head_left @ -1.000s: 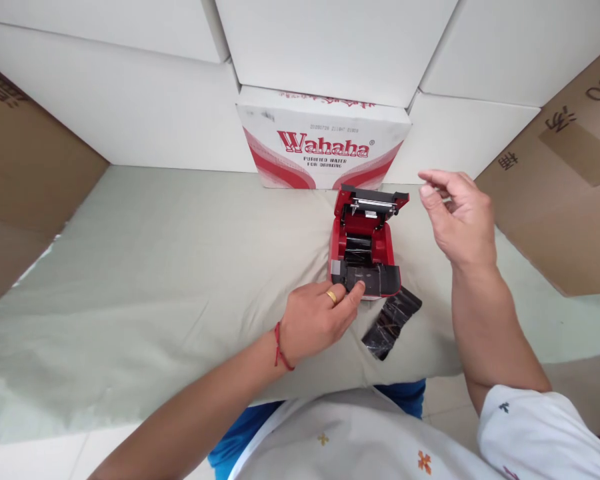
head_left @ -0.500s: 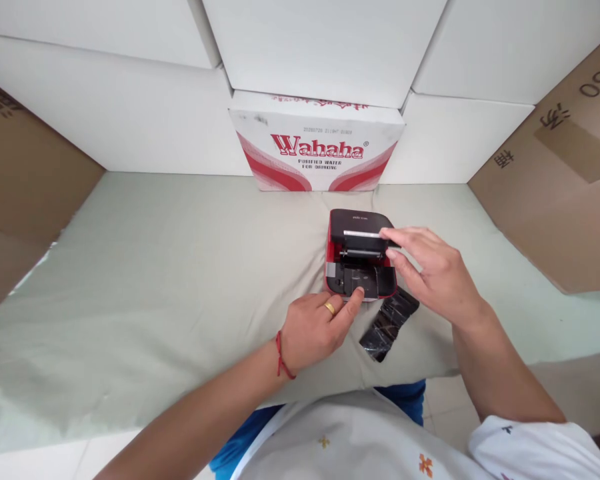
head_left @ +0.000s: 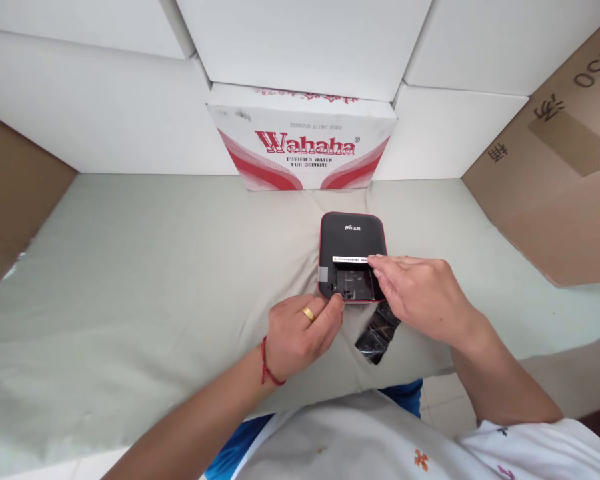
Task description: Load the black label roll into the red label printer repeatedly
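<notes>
A small black-and-red device, which looks like a label printer (head_left: 353, 240), lies on the cloth with its lid down. Along the lid's front edge runs a white sticker strip, and a dark window shows below it. My left hand (head_left: 305, 330), curled and wearing a ring, grips the front left edge with thumb and index finger. Stretched fingers of my right hand (head_left: 425, 293) rest together on the lid's right side, near the sticker. A black strip with a shiny film (head_left: 379, 335) trails from under the front right of the device towards me.
Behind the device stands a white-and-red water carton (head_left: 305, 143), against stacked white boxes (head_left: 305, 40). Brown cardboard boxes flank the pale green cloth (head_left: 170, 267), one at the right (head_left: 555, 200) and one at the left (head_left: 15, 193). The cloth's front edge is close to my body.
The lid, raised half a second ago, has come down under my right hand. My left hand has shifted from the middle of the front to its left corner.
</notes>
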`<state>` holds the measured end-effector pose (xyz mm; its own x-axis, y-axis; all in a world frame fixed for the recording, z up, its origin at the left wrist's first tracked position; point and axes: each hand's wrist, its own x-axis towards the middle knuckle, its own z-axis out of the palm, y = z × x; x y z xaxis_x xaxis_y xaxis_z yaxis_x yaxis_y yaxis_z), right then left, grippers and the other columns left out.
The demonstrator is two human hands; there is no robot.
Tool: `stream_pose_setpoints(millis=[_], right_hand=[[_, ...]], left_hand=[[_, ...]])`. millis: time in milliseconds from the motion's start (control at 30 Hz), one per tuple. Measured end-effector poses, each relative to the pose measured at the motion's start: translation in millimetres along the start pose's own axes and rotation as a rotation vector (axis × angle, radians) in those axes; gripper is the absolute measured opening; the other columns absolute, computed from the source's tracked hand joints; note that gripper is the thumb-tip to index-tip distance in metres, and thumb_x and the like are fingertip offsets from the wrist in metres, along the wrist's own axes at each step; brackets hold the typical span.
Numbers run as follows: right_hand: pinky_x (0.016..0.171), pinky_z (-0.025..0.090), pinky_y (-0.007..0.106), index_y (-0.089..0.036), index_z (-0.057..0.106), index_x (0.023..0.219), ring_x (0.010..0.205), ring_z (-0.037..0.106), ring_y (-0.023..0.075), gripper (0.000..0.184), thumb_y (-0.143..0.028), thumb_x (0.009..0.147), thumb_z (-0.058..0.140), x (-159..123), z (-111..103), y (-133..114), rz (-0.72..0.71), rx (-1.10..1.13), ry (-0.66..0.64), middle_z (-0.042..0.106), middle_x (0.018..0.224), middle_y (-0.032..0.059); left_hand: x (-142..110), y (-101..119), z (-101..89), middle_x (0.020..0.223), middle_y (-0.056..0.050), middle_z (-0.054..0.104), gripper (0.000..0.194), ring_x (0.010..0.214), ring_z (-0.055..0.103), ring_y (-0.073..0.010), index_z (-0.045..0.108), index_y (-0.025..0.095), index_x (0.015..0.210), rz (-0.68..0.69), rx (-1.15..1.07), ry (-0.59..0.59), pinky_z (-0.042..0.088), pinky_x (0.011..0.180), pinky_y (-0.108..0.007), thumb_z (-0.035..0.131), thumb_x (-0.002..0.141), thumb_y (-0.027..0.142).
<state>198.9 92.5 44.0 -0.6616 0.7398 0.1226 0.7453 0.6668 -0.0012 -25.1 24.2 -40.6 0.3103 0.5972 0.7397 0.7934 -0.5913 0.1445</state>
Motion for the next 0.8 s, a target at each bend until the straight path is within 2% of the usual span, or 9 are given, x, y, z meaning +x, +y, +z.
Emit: stream_pose_setpoints(millis=[133,300,400,467,567,633,700,767,800], right_hand=[[0.069,0.057,0.032,-0.016,0.077,0.125,0.098,0.083,0.0249,0.036,-0.017,0.104,0.048,0,3,-2,0.003,-0.012,0.021,0.085,0.118,0.0107],[0.074,0.061,0.031,-0.021,0.079,0.121,0.089,0.084,0.0212,0.033,-0.019,0.107,0.049,-4,15,5,0.055,0.143,0.187,0.087,0.106,0.0035],[0.086,0.064,0.034,-0.024,0.077,0.124,0.099,0.083,0.0212,0.03,-0.02,0.108,0.052,-10,23,4,0.089,0.29,0.301,0.086,0.114,0.0045],[0.095,0.065,0.038,-0.024,0.075,0.128,0.11,0.081,0.0224,0.029,-0.018,0.107,0.055,-16,26,-3,0.061,0.365,0.383,0.085,0.12,0.0074],[0.112,0.059,0.047,-0.026,0.072,0.134,0.119,0.079,0.0238,0.036,-0.012,0.103,0.061,-26,31,-16,-0.074,0.424,0.445,0.085,0.12,0.0061],[0.119,0.055,0.052,-0.028,0.071,0.137,0.122,0.077,0.0241,0.041,-0.01,0.101,0.062,-33,36,-24,-0.162,0.451,0.44,0.085,0.119,0.0048],[0.118,0.056,0.052,-0.027,0.071,0.138,0.125,0.076,0.0244,0.042,-0.009,0.101,0.061,-39,41,-31,-0.193,0.473,0.438,0.084,0.124,0.0069],[0.116,0.059,0.051,-0.025,0.072,0.136,0.127,0.075,0.0251,0.042,-0.008,0.1,0.06,-43,47,-36,-0.178,0.484,0.455,0.082,0.129,0.01],[0.115,0.059,0.052,-0.025,0.073,0.135,0.127,0.075,0.0253,0.041,-0.008,0.1,0.059,-43,49,-37,-0.164,0.489,0.463,0.081,0.13,0.0104]], left_hand=[[-1,-1,-1.1,0.057,0.009,0.052,0.014,0.049,0.046,-0.0113,0.064,0.018,0.11,0.012,-0.011,-0.001,0.03,0.051,-0.032,0.066,0.099,0.01],[0,-1,0.3,0.06,0.007,0.056,0.012,0.051,0.051,-0.0116,0.064,0.018,0.111,0.002,-0.018,-0.017,0.034,0.052,-0.031,0.064,0.1,0.013],[3,-1,0.9,0.062,0.006,0.059,0.01,0.052,0.052,-0.0114,0.064,0.02,0.109,-0.034,-0.101,-0.019,0.036,0.053,-0.03,0.06,0.101,0.014],[3,-2,0.0,0.062,0.006,0.057,0.009,0.052,0.05,-0.0105,0.064,0.021,0.105,-0.081,-0.206,-0.013,0.037,0.053,-0.028,0.059,0.101,0.013],[3,-7,-0.3,0.062,0.007,0.054,0.011,0.052,0.047,-0.0088,0.063,0.022,0.094,-0.253,-0.366,0.036,0.038,0.054,-0.025,0.06,0.101,0.014],[3,-15,3.8,0.067,0.006,0.056,0.011,0.057,0.05,-0.0097,0.063,0.023,0.092,-0.456,-0.425,0.1,0.042,0.058,-0.025,0.061,0.101,0.017],[2,-27,12.7,0.084,0.001,0.065,0.004,0.072,0.059,-0.0132,0.067,0.024,0.102,-0.667,-0.491,0.139,0.049,0.069,-0.028,0.066,0.098,0.025],[1,-41,25.3,0.119,-0.006,0.069,0.036,0.104,0.067,-0.0202,0.065,0.026,0.122,-0.813,-0.66,0.098,0.055,0.088,-0.035,0.076,0.089,0.036],[0,-47,32.0,0.135,-0.009,0.066,0.048,0.121,0.066,-0.0236,0.062,0.028,0.13,-0.869,-0.782,0.059,0.055,0.098,-0.039,0.078,0.087,0.04]])
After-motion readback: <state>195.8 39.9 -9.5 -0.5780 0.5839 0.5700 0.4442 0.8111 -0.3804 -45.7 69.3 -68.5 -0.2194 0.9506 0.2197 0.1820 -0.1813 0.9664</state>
